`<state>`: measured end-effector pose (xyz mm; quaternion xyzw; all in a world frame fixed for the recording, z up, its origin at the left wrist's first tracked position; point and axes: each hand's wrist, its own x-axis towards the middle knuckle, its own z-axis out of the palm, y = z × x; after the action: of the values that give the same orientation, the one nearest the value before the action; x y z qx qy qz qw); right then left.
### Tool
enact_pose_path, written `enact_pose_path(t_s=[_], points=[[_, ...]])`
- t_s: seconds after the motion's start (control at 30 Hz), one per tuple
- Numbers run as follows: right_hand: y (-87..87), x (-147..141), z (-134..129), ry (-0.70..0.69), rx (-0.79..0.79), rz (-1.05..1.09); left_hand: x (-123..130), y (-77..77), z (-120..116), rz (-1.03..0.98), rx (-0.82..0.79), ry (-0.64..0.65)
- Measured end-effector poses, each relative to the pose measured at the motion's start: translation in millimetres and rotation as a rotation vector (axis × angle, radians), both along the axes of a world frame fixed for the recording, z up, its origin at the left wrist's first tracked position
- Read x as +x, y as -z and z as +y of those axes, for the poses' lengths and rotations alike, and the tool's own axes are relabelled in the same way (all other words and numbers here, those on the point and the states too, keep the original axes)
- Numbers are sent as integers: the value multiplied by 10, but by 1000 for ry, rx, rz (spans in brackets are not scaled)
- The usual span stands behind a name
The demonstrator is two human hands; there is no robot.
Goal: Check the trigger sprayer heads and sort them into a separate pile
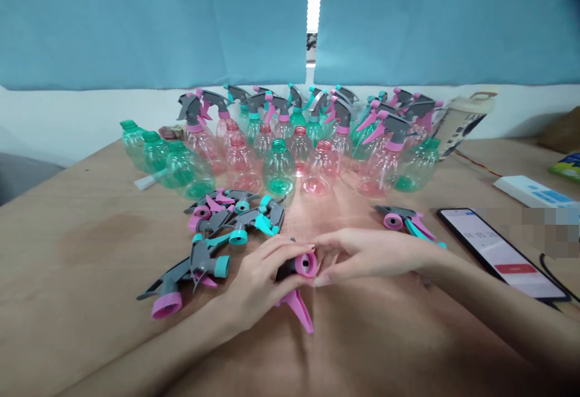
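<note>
My left hand (260,282) is wrapped round a grey and pink spray head (306,264), whose pink collar faces me and whose pink trigger hangs below the fingers. From the right, my right hand (347,255) reaches to the collar, its thumb and fingertips at the rim; whether they grip anything else is hidden. Left of my hands lies a pile of loose spray heads (203,258) with pink or teal collars. More loose spray-head parts (401,219) lie beyond my right wrist.
Several pink and green bottles (280,170) stand across the back, some with spray heads on. A phone (502,252), a white box (534,191) and a beige container (464,119) are at the right. A blue curtain (158,22) hangs behind.
</note>
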<state>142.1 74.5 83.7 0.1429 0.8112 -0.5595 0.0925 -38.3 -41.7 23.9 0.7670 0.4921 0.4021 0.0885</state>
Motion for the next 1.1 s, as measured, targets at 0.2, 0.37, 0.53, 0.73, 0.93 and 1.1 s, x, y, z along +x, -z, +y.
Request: enact_pose_path(t_s=[0.2, 0.37, 0.53, 0.73, 0.93, 1.1], points=[[-349, 29, 59, 115, 317, 134, -14, -95, 1, 99, 88, -306], [-353, -56, 56, 117, 394, 183, -111, -133, 34, 161, 38, -371], [-254, -118, 29, 44, 391, 178, -139, -130, 54, 156, 67, -308], [-199, -130, -41, 20, 454, 138, -117, -114, 34, 52, 50, -314], [-213, -107, -44, 46, 417, 120, -97, -107, 21, -32, 14, -308], [-184, -103, -94, 46, 436, 75, -98, -117, 19, -21, 32, -298]])
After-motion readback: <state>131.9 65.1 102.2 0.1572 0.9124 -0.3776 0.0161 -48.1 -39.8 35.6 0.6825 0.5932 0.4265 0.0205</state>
